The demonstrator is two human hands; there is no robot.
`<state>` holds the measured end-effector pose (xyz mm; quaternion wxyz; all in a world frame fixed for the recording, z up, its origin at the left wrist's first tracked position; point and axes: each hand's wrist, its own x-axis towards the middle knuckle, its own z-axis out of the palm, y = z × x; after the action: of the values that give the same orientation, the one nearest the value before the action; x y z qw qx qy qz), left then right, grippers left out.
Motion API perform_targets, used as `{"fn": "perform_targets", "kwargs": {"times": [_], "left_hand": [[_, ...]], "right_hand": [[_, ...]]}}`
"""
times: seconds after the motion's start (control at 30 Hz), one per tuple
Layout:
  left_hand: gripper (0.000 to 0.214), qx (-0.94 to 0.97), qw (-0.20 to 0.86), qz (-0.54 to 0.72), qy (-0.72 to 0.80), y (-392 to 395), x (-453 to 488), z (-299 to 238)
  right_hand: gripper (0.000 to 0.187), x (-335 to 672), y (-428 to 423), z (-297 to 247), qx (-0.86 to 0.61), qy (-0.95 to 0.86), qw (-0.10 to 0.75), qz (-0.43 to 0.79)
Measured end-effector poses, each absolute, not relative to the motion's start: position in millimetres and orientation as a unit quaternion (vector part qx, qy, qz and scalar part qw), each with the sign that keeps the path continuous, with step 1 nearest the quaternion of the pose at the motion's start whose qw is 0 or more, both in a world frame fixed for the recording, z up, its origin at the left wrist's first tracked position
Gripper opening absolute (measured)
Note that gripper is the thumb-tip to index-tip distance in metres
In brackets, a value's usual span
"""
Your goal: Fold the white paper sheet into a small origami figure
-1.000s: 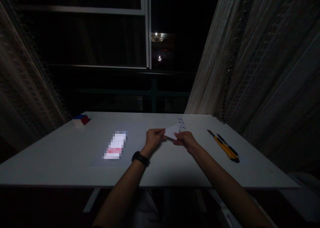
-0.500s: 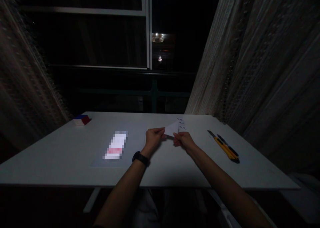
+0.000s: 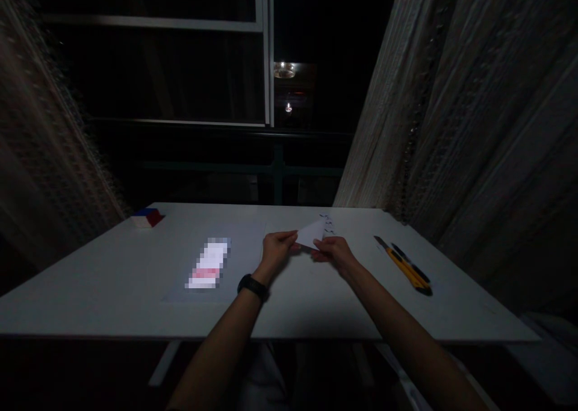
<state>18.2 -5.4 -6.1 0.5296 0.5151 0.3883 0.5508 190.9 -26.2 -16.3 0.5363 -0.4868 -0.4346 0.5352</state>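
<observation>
A small white folded paper (image 3: 310,233) is held between my two hands, raised a little over the white table (image 3: 298,305). My left hand (image 3: 276,251) pinches its left corner between thumb and fingers; a dark watch is on that wrist. On the other side, my right hand (image 3: 335,253) has its thumb on the lower right edge of the paper, fingers curled underneath. Dark handwritten marks (image 3: 327,224) show just beyond the paper's right edge; I cannot tell which sheet bears them.
A yellow utility knife (image 3: 409,272) with its blade out lies at the right beside a dark pen (image 3: 413,263). At left, a lit, blurred screen (image 3: 210,263) rests on a white sheet (image 3: 244,248). A blue, red and white block (image 3: 147,217) sits at the far left corner.
My hands stay almost in place on the paper. The right fingers have shifted slightly along its edge, and the paper is tilted a little differently.
</observation>
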Motion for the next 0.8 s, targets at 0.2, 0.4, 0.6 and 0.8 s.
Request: {"fn": "perform_targets", "kwargs": {"times": [0.2, 0.4, 0.6, 0.8], "left_hand": [[0.029, 0.515, 0.549, 0.546, 0.368, -6.5, 19.6, -5.9], [0.029, 0.526, 0.547, 0.535, 0.371, -7.2, 21.1, -7.5], [0.031, 0.534, 0.542, 0.526, 0.379, -8.3, 20.6, -7.0], [0.031, 0.546, 0.538, 0.516, 0.382, -8.6, 20.8, -7.8]], "right_hand": [[0.036, 192.7, -24.6, -14.5, -0.488, -0.424, 0.578, 0.498], [0.039, 194.8, -24.0, -13.8, -0.484, -0.423, 0.605, 0.470], [0.042, 194.2, -25.1, -13.1, -0.481, -0.424, 0.613, 0.462], [0.046, 194.8, -23.1, -13.1, -0.486, -0.402, 0.635, 0.447]]}}
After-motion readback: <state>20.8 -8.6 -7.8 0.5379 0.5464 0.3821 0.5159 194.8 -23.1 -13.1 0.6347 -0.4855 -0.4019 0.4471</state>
